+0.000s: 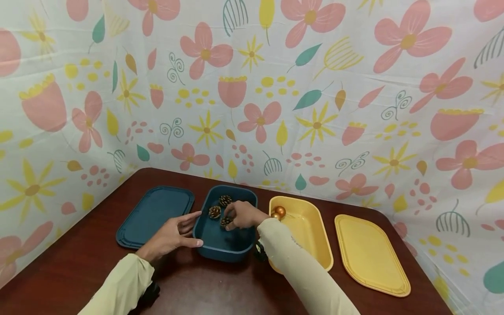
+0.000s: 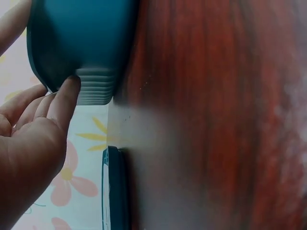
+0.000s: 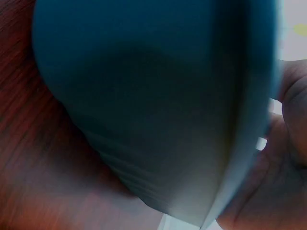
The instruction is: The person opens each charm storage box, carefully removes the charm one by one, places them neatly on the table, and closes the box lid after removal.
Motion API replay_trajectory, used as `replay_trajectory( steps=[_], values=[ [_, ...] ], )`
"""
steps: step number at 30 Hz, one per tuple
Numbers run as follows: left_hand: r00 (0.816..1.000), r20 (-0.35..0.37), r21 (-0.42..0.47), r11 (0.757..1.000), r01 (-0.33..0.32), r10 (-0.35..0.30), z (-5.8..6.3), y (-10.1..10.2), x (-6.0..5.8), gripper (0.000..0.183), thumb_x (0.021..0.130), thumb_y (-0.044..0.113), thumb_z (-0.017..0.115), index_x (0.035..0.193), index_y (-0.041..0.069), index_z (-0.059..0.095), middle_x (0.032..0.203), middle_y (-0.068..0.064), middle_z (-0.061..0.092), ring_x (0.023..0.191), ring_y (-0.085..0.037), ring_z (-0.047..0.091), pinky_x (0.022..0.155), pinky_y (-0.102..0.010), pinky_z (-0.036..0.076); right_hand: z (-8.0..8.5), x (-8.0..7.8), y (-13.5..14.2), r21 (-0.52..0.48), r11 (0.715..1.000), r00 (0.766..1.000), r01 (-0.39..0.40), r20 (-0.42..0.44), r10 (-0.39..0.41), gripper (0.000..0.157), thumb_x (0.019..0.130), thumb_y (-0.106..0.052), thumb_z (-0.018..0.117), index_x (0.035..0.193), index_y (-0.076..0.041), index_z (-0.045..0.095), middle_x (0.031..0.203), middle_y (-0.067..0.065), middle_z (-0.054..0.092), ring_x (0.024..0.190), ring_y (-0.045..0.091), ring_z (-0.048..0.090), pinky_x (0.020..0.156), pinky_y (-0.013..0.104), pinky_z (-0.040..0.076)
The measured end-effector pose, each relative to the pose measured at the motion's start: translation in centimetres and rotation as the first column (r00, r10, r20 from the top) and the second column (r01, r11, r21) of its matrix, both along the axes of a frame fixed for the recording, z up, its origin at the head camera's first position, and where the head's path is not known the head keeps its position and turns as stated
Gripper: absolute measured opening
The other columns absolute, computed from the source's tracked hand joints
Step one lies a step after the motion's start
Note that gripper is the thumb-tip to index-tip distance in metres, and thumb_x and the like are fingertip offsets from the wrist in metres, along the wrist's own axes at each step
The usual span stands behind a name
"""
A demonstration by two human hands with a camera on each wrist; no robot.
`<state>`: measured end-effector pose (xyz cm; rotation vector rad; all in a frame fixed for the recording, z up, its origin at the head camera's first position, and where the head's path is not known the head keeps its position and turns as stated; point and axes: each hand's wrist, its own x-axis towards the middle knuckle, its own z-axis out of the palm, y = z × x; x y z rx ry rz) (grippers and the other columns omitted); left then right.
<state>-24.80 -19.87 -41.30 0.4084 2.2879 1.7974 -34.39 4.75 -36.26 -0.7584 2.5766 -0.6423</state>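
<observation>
Head view shows a flower-printed cloth (image 1: 252, 96) hanging behind a dark reddish-brown bench (image 1: 220, 286). On the bench stand an uncovered yellow box (image 1: 309, 232) and, to its left, an uncovered blue box (image 1: 222, 254). A yellow lid (image 1: 372, 253) lies right of the yellow box, a blue lid (image 1: 155, 214) left of the blue one. The left hand (image 1: 171, 234), fingers extended and thumb spread, touches the blue box's left side and near corner. The right hand (image 1: 246, 214) reaches inside, pinching one pine cone (image 1: 225, 222); two other pine cones (image 1: 214, 212) lie just beyond. Copper-coloured balls (image 1: 280, 211) sit in the yellow box's far-left corner.
</observation>
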Motion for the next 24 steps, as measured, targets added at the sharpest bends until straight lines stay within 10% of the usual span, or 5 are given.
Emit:
replay_trajectory(
  steps=[24],
  values=[
    [1.000, -0.004, -0.033, 0.999, -0.015, 0.015, 0.3, 0.2, 0.2, 0.088, 0.088, 0.021, 0.079, 0.159, 0.009, 0.029, 0.166, -0.020, 0.024, 0.150, -0.043, 0.028, 0.116, -0.051, 0.040, 0.0, 0.2, 0.0, -0.061, 0.998, 0.996, -0.030, -0.089, 0.025, 0.030, 0.088, -0.013, 0.078, 0.116, -0.022, 0.075, 0.123, 0.010, 0.070, 0.114, 0.028, 0.065, 0.091, 0.042, 0.059]
  ],
)
